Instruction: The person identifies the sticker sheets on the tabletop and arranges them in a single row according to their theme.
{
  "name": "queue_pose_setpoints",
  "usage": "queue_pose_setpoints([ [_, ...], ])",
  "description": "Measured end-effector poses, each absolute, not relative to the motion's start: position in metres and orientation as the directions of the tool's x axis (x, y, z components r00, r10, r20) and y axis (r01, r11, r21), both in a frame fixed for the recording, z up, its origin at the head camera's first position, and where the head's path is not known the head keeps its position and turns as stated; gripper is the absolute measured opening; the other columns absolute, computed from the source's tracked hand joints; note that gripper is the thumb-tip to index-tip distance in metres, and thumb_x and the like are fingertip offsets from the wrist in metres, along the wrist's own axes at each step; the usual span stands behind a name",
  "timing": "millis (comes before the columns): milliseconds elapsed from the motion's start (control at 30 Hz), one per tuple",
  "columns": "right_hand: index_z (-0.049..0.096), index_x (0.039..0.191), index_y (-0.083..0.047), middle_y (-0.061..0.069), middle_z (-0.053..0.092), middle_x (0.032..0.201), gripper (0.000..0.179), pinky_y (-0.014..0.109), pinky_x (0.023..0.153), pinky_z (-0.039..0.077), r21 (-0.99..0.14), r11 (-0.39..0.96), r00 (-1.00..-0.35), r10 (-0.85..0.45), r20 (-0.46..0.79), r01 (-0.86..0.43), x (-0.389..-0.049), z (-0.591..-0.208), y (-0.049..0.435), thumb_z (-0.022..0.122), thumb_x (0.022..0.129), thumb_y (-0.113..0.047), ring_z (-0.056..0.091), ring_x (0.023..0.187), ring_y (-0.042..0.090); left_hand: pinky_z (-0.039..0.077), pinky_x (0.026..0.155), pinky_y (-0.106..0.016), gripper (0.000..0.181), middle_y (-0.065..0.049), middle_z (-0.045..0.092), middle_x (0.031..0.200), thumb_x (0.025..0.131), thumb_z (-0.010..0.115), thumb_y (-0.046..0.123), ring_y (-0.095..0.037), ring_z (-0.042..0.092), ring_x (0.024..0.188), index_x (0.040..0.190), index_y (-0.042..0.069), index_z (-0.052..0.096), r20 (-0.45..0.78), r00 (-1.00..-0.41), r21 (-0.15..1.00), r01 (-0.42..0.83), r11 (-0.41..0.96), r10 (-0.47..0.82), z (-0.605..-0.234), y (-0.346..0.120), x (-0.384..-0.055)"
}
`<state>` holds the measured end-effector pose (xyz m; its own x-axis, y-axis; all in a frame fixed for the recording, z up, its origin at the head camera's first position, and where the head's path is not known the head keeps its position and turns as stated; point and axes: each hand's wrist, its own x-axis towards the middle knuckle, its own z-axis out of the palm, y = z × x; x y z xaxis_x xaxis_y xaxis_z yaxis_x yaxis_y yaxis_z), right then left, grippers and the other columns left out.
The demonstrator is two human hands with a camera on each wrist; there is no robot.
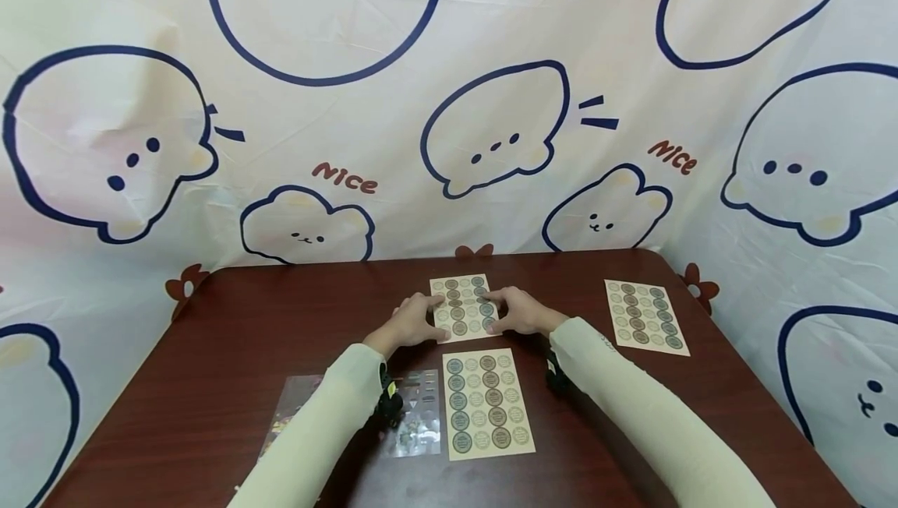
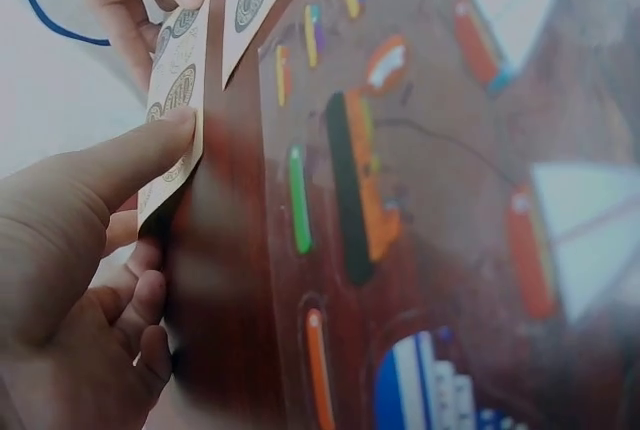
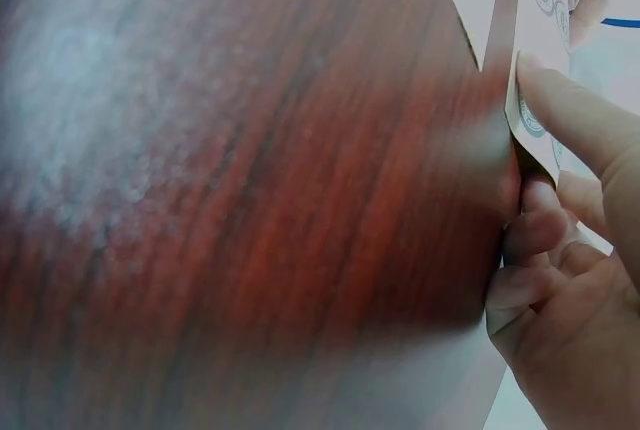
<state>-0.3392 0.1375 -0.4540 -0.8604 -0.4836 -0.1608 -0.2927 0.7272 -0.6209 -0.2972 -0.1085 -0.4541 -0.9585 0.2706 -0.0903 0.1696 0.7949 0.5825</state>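
Note:
A cream sheet of round stickers (image 1: 463, 307) lies toward the far middle of the table, with rows of grey, brown and cream circles. My left hand (image 1: 414, 322) pinches its left edge, and my right hand (image 1: 519, 312) pinches the right edge. In the left wrist view the left thumb (image 2: 150, 155) presses on top of the sheet while the fingers curl below its edge. The right wrist view has the same grip, with the right thumb (image 3: 570, 105) on the face and fingertips under a slightly raised corner.
A second sticker sheet (image 1: 486, 407) lies just nearer, and a third (image 1: 647, 317) at the right. Clear plastic sheets (image 1: 421, 414) with colourful boat pictures (image 2: 360, 190) lie under the left forearm. A printed cloth (image 1: 393, 126) hangs behind the brown table (image 1: 281, 313).

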Motion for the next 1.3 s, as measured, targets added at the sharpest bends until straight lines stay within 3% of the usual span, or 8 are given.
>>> queue_pose_setpoints([
  [533,0.047,0.15,-0.005,0.005,0.064,0.105,0.076,0.035,0.094,0.046,-0.607,0.733,-0.87,-0.475,-0.132,-0.308,-0.339,-0.445,0.137,0.083,0.085,-0.018,0.056,0.091,0.016,0.045,0.099,-0.043,0.075,-0.016,0.056,0.122,0.084,0.084,0.02,-0.026,0.048,0.106,0.149,0.003,0.049,-0.041,-0.956,0.62,0.204,0.757,0.291,-0.448,-0.109,-0.296],
  [1300,0.05,0.149,-0.006,0.007,0.064,0.116,0.073,0.043,0.103,0.044,-0.605,0.719,-0.883,-0.467,-0.054,-0.343,-0.328,-0.434,0.149,0.082,0.086,-0.023,0.053,0.108,0.022,0.048,0.097,-0.042,0.069,-0.013,0.058,0.123,0.087,0.08,0.027,-0.025,0.052,0.109,0.148,0.008,0.052,0.013,-0.961,0.559,0.236,0.795,0.276,-0.432,-0.1,-0.286],
])
